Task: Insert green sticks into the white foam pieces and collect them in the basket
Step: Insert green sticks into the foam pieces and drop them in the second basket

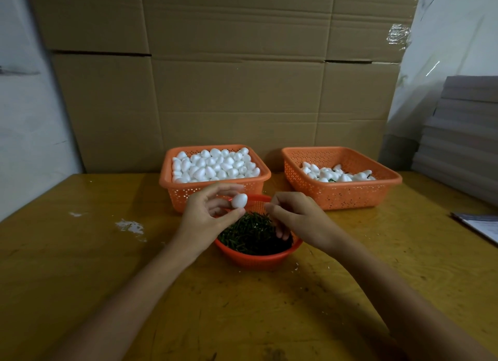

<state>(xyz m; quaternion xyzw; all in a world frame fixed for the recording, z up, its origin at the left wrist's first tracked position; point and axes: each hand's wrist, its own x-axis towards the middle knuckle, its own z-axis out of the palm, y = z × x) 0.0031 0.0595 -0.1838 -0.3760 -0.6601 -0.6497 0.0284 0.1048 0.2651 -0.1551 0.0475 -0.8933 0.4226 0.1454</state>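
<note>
Our left hand pinches a foam piece; what our curled right hand holds, we cannot tell. The bowl holds sticks; full basket, part-filled basket; table, cardboard behind.

Your foam pieces were white, your sticks dark green, the baskets orange with dotted holes, the bowl red-orange, the table ochre.

A white egg-shaped foam piece is held just above the red bowl heaped with green sticks.
</note>
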